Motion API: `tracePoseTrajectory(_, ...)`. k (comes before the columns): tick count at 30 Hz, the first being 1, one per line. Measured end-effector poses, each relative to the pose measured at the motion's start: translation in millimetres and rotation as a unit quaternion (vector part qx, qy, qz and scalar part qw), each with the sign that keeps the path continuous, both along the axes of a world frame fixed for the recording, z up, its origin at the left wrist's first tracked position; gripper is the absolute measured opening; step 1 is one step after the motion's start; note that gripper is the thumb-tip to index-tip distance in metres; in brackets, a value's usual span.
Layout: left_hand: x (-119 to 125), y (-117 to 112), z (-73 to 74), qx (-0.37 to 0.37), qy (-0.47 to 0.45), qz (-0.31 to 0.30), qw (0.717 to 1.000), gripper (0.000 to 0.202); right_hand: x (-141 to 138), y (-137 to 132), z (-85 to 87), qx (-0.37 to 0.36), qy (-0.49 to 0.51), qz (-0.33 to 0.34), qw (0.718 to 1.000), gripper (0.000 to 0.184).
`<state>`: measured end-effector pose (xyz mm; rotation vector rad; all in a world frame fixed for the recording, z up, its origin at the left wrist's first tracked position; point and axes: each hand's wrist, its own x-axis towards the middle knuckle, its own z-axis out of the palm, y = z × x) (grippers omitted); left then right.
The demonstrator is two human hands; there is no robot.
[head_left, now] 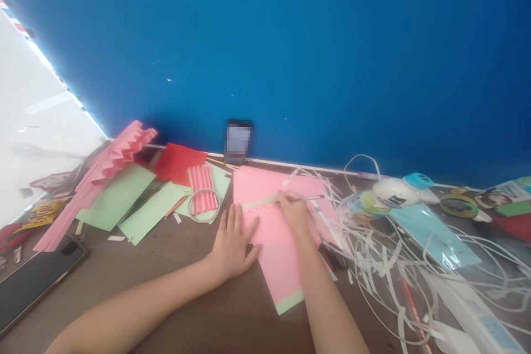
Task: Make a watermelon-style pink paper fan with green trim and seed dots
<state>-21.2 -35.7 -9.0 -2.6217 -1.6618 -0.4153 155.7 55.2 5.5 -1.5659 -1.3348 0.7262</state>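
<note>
A sheet of pink paper (280, 240) lies on the brown table, with green paper showing under its bottom edge. My left hand (234, 246) rests flat across its left edge, fingers spread. My right hand (293, 211) grips a slim pen (314, 197), whose shaft sticks out to the right; its tip is hard to make out. Just beside the right fingers, a pale narrow strip (261, 201) crosses the pink paper, and a row of small dark dots runs below it. More pink paper (265, 178) extends behind the strip.
Left of the hands are pleated pink paper (118, 155), green sheets (139, 213), a roll of tape (204, 206) and a phone (37, 279). To the right lie dark-handled scissors (332, 257), tangled white paper strips (385, 265), cables and a white glue bottle (396, 192). A blue wall (265, 55) stands behind.
</note>
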Motion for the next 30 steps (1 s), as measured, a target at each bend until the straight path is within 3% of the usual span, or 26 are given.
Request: tracePoseTrajectory(30, -0.1, 1.4, -4.0, 0.0, -0.002, -0.002, 1.0, 0.058, 0.0, 2.8, -7.3, 0.008, -0.013, 0.001, 1.0, 0.033)
